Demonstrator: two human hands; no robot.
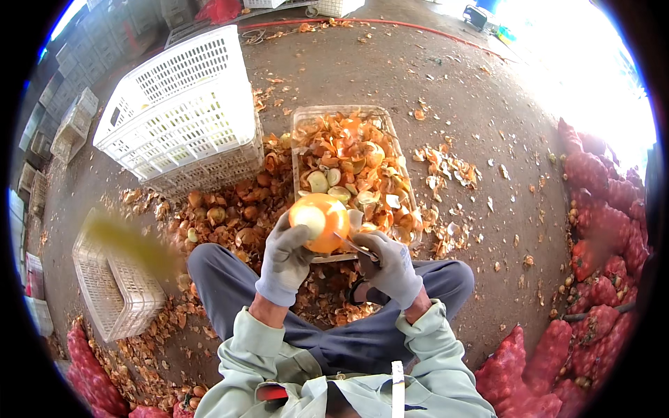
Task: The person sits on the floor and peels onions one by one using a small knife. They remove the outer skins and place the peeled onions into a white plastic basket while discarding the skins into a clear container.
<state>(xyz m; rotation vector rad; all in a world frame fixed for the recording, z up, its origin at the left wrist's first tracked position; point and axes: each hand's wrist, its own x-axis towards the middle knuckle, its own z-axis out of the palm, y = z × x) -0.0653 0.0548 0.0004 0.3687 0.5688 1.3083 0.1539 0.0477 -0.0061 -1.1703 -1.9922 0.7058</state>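
Note:
My gloved left hand [288,261] grips an onion [325,225] from its left side. Part of the onion's orange skin is off, and a pale patch shows near my left thumb. In my gloved right hand [385,264] is a small knife [355,244], its blade against the onion's lower right side. Beneath and beyond my hands sits a shallow plastic crate [409,196] heaped with onion skins [345,138]. Several pale cut onion pieces [318,182] lie among those skins.
Left of the shallow crate, a white slatted crate [183,130] stands stacked on a dirtier one. Unpeeled onions [251,212] and skins lie on the floor beside them. Another crate [112,287] rests at left. Red mesh sacks [601,224] line the right side. A red hose [397,22] crosses the far floor.

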